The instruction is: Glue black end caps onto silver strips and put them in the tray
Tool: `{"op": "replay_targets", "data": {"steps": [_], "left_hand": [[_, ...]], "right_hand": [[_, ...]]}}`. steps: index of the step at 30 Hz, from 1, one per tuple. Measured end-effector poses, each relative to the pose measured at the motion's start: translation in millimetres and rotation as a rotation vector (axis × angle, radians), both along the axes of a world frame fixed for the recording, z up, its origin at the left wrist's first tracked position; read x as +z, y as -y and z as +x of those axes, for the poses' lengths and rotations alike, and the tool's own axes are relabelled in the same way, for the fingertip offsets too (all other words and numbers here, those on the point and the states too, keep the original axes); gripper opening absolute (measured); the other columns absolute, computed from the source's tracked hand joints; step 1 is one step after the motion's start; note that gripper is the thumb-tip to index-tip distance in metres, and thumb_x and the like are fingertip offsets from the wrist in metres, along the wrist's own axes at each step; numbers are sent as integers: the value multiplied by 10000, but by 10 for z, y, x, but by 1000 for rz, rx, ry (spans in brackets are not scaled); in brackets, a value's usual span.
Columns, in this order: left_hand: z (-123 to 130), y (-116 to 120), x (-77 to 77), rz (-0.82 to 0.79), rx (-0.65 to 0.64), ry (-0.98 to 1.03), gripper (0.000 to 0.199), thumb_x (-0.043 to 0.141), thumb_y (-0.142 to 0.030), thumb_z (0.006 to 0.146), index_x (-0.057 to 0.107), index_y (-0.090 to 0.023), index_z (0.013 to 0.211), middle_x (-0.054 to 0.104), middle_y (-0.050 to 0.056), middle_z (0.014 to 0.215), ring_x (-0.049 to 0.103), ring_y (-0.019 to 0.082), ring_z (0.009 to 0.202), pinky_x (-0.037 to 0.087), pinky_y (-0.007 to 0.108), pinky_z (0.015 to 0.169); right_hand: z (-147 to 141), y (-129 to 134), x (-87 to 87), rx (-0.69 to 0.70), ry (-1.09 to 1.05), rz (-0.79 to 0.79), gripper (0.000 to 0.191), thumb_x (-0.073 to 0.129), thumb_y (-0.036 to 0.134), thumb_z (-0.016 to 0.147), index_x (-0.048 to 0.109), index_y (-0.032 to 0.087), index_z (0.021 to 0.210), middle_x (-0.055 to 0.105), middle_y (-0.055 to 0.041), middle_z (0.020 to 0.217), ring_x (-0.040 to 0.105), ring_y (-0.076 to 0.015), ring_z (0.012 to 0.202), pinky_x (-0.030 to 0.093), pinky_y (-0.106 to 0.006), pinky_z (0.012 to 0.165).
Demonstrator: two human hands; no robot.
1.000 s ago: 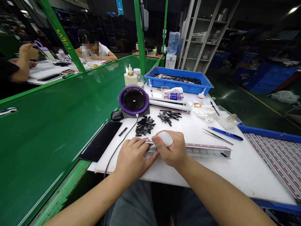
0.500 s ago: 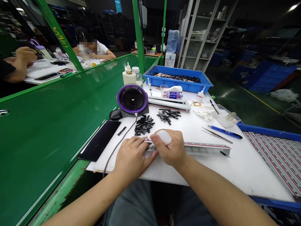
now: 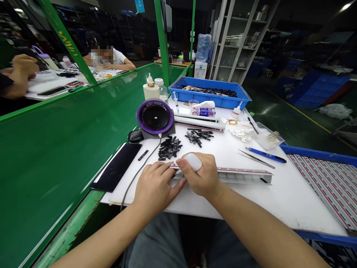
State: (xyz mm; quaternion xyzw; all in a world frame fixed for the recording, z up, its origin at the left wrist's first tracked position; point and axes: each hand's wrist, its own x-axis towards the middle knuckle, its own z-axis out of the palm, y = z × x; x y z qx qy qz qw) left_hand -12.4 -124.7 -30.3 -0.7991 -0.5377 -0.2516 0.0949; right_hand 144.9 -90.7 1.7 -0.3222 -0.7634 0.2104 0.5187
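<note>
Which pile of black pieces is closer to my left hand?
The left pile, just beyond your left hand; the right pile lies farther from it.

The white table [image 3: 287, 201] is bright, while the background [image 3: 301, 44] sinks into darkness. A lamp [image 3: 346, 6] glows at upper right. Glare streaks the green partition [image 3: 89, 123]. Wide-angle distortion stretches the edges.

the rail [image 3: 245, 172] looks smooth and metallic; the tablet [image 3: 117, 167] at its nine o'clock is glossy, the bin [image 3: 200, 99] at twelve plastic, tissue [image 3: 242, 135] at one matt paper.
</note>
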Motion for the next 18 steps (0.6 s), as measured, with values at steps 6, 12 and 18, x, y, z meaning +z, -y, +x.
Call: {"op": "replay_targets", "data": {"steps": [6, 12, 18], "left_hand": [[-1, -5, -7, 28, -13, -8, 264, 590, -440, 842, 679, -195, 883, 730, 73, 939, 631, 263, 925, 483, 418, 799], [2, -2, -7, 35, -5, -13, 264, 582, -436, 850, 672, -189, 882, 733, 66, 926, 632, 259, 922, 475, 416, 810], [1, 6, 3, 34, -1, -24, 277, 569, -439, 859, 670, -183, 876, 732, 66, 914, 632, 260, 913, 475, 415, 787]], "right_hand": [[9, -3, 9, -15, 7, -20, 334, 515, 345, 915, 526, 199, 615, 524, 3, 550, 472, -117, 513, 383, -268, 529], [10, 0, 15, -14, 4, -21, 344, 513, 355, 912, 514, 200, 604, 520, 6, 538, 463, -116, 509, 383, -270, 528], [21, 3, 13, -9, 8, -24, 350, 512, 357, 914, 505, 200, 602, 514, 5, 540, 460, -116, 513, 378, -272, 531]]}}
